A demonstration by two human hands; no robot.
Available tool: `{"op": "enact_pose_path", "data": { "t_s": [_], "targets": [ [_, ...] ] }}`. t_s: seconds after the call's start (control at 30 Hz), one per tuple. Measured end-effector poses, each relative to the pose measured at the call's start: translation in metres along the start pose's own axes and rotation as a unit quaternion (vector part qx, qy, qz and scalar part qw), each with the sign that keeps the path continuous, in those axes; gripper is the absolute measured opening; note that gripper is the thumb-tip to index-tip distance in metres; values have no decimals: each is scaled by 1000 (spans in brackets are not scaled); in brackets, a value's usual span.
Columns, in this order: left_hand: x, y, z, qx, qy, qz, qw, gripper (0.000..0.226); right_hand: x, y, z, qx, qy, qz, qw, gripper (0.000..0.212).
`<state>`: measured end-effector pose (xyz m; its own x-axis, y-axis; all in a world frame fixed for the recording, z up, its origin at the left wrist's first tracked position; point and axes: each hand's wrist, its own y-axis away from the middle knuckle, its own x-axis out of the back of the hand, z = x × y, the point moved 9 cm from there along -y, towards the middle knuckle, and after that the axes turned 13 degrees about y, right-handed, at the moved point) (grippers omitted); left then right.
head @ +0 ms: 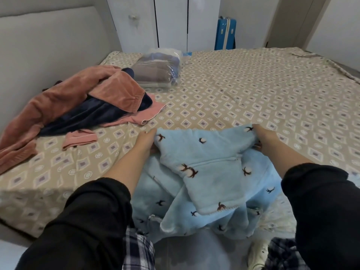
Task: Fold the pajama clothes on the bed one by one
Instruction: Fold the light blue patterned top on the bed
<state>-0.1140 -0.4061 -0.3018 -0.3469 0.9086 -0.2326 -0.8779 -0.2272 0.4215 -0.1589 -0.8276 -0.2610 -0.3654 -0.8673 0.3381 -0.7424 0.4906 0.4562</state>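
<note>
A light blue fleece pajama piece point(210, 172) with small brown motifs lies bunched at the near edge of the bed, partly hanging over it. My left hand point(147, 140) grips its far left corner and my right hand point(263, 137) grips its far right corner, stretching the top edge between them. To the left lies a heap of other clothes: a rust-orange garment point(58, 100), a navy blue one point(87, 115) under it and a pink one point(150, 112) at the bottom.
The bed point(253, 90) has a beige diamond-patterned sheet. A clear plastic bag of folded fabric point(157, 70) sits at the far side. A padded headboard point(48, 45) stands on the left. A white wardrobe point(171, 22) and a blue case point(226, 33) stand behind.
</note>
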Motion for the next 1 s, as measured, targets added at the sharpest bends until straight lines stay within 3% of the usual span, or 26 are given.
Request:
{"op": "enact_pose_path", "data": {
  "t_s": [0.07,0.17,0.23,0.3,0.4,0.43,0.5,0.57,0.63,0.67,0.7,0.77,0.83,0.93,1.0],
  "targets": [
    [-5,-24,-10,-8,10,9,1000,85,-15,-6,-6,2,3,-24,1000,40],
    [-6,17,8,-61,-27,54,996,53,-15,-16,-6,15,0,-15,1000,51],
    [11,21,7,-90,-85,104,987,53,4,-23,12,-7,16,48,999,59],
    [19,22,5,-102,-146,112,978,57,19,-25,22,13,105,103,989,56],
    [12,29,21,-157,-227,122,953,64,16,-23,13,82,248,119,958,47],
    [5,36,35,-207,-267,137,931,65,14,-19,3,116,297,130,939,46],
    [-24,57,61,-341,-356,134,860,61,8,-6,-21,205,414,184,868,54],
    [-77,75,58,-437,-457,20,775,56,-19,23,-44,320,474,197,796,58],
    [-120,81,13,-411,-602,-114,675,57,-67,46,-41,424,550,109,712,56],
    [-122,77,-14,-363,-661,-154,638,57,-87,49,-27,445,593,51,670,55],
    [-113,69,-34,-317,-692,-170,626,57,-95,44,-7,426,621,-8,658,56],
    [-80,56,-45,-271,-689,-144,656,59,-79,23,28,347,633,-56,690,57],
    [-49,49,-39,-267,-677,-89,681,62,-51,8,42,302,643,4,704,60],
    [-29,49,-31,-246,-674,-56,694,63,-47,6,41,290,644,39,706,61],
    [-29,52,-23,-245,-672,-59,696,57,-47,9,24,318,607,74,724,50]
  ]
}}
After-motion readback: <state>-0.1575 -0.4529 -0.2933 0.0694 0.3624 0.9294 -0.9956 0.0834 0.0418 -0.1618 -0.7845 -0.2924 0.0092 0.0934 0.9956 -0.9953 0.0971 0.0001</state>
